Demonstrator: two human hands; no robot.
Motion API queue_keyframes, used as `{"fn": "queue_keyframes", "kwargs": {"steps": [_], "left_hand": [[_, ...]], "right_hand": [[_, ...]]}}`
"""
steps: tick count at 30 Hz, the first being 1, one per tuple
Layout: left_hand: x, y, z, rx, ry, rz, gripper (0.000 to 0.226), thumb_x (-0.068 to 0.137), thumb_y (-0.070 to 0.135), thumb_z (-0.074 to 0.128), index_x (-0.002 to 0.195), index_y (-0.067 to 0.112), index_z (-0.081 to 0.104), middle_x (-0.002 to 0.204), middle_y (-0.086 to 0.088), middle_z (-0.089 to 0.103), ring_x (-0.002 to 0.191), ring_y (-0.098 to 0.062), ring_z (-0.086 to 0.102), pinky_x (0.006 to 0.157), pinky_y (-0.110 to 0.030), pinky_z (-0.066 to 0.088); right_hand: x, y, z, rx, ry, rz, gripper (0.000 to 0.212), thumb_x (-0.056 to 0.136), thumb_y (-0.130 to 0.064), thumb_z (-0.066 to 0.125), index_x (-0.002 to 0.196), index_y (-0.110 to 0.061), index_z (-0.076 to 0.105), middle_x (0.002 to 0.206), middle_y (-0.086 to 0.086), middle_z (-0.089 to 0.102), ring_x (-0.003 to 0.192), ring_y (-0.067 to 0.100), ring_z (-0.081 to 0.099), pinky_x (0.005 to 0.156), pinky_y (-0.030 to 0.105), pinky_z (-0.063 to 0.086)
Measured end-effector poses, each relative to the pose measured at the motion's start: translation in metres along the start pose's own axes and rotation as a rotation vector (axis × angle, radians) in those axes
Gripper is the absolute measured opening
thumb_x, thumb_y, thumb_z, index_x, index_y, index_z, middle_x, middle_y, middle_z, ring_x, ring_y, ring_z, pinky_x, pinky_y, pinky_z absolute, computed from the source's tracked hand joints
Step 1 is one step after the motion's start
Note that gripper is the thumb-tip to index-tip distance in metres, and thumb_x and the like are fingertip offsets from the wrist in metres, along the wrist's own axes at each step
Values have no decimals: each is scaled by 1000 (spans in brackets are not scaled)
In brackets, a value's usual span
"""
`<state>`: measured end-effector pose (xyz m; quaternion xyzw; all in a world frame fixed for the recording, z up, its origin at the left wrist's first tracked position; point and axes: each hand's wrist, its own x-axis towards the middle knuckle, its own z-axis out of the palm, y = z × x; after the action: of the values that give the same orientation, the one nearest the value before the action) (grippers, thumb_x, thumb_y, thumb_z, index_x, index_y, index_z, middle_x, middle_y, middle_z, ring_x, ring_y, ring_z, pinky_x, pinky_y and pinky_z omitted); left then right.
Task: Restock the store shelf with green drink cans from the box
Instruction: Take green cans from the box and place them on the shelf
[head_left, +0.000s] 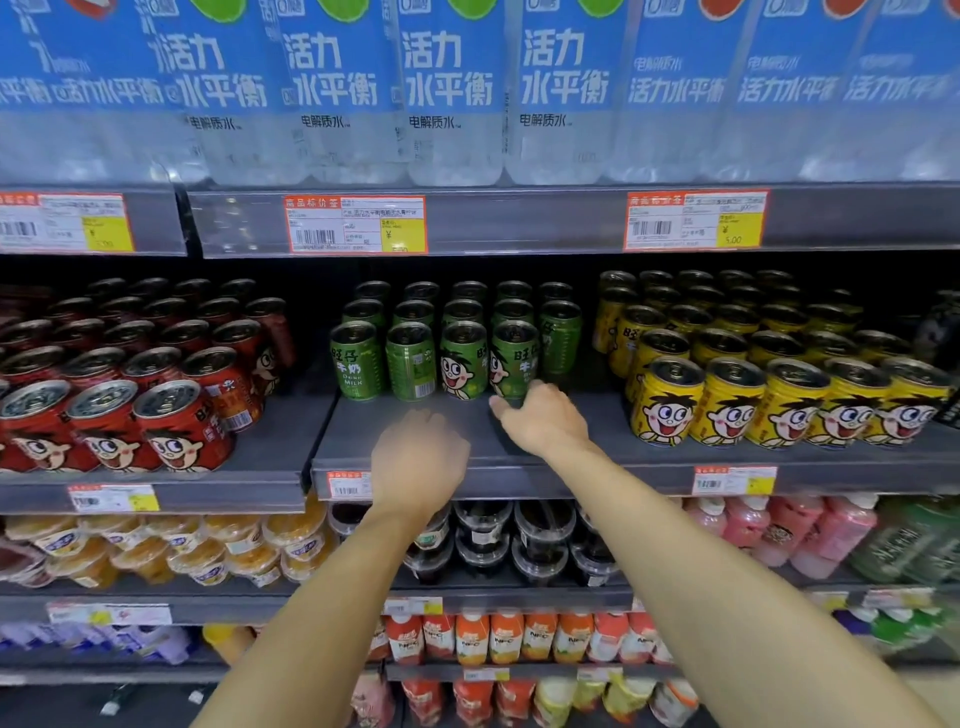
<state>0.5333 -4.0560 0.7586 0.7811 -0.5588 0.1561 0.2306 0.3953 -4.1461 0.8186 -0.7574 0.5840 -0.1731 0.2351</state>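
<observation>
Green drink cans (457, 343) stand several rows deep at the back of the middle shelf (467, 452), between red cans (124, 395) and yellow cans (779, 384). The right hand (540, 418) touches the base of the front-right green can (514, 358), fingers curled at it; whether it grips cannot be told. The left hand (418, 460), blurred, hovers holding nothing visible. Bare shelf in front suggests restocking is only partly done. No box is in view.
</observation>
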Motion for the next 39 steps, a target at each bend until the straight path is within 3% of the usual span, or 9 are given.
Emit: {"fn": "queue_keyframes", "kwargs": {"steps": [4, 9, 13, 17, 23, 29, 33, 36, 39], "left_hand": [[-1, 0, -3, -4, -36, -6, 37, 85, 37, 38, 80, 13, 65, 82, -4, 64, 72, -26, 61, 69, -34, 46], [-1, 2, -9, -23, -84, -20, 49, 85, 43, 30, 88, 12, 68, 89, -5, 67, 80, -27, 63, 73, -35, 47], [0, 1, -14, -14, -159, -24, 52, 94, 46, 31, 112, 12, 65, 117, -6, 65, 107, -26, 60, 93, -37, 43], [4, 4, -19, 12, -279, -35, 51, 101, 45, 32, 133, 13, 54, 145, -9, 48, 134, -24, 43, 110, -37, 32], [-20, 19, -33, 113, -297, -30, 50, 103, 41, 24, 136, 13, 49, 150, -9, 40, 142, -23, 31, 113, -39, 24], [-53, 20, -34, 218, -324, 58, 69, 101, 46, 27, 155, 7, 10, 162, -10, 6, 150, -22, 2, 121, -43, 4], [-68, 23, -40, 229, -344, 117, 74, 99, 39, 35, 154, 5, -1, 162, -12, -5, 150, -25, -5, 121, -45, 7], [-79, 26, -45, 259, -379, 149, 72, 100, 38, 33, 154, 6, -3, 161, -13, -10, 149, -25, -9, 121, -43, 7], [-107, 28, -46, 274, -436, 223, 66, 99, 36, 35, 154, 8, 10, 162, -12, 7, 149, -24, 3, 120, -44, 12]], "right_hand": [[-26, 4, 3, -223, -87, -78, 73, 95, -64, 39, 137, -6, 50, 145, 12, 43, 133, 31, 39, 102, 41, 38], [-44, 15, 15, -322, -26, -155, 74, 99, -61, 25, 148, -6, 37, 158, 12, 29, 146, 27, 23, 118, 40, 20], [-53, 19, 28, -394, 106, -187, 72, 101, -57, 20, 146, -5, 41, 154, 14, 35, 143, 28, 29, 114, 43, 23], [-51, 19, 25, -403, 88, -191, 74, 101, -58, 18, 146, -3, 40, 153, 16, 36, 141, 30, 30, 112, 45, 25], [-58, 29, 29, -431, 94, -263, 73, 101, -56, 17, 146, -4, 40, 154, 18, 35, 143, 31, 28, 115, 46, 21], [-87, 47, 29, -473, 119, -367, 69, 102, -53, 21, 156, -11, 15, 163, 15, 14, 151, 30, 7, 120, 53, -1], [-119, 65, 33, -467, 76, -393, 70, 102, -49, 27, 157, -12, 4, 164, 12, -7, 151, 29, -9, 121, 51, 0], [-143, 75, 42, -417, 26, -349, 69, 102, -48, 30, 156, -11, 11, 164, 14, 0, 151, 30, -1, 121, 50, 8], [-175, 86, 51, -413, -42, -290, 65, 100, -47, 36, 151, -8, 26, 153, 16, 33, 141, 32, 30, 113, 47, 28]]}}
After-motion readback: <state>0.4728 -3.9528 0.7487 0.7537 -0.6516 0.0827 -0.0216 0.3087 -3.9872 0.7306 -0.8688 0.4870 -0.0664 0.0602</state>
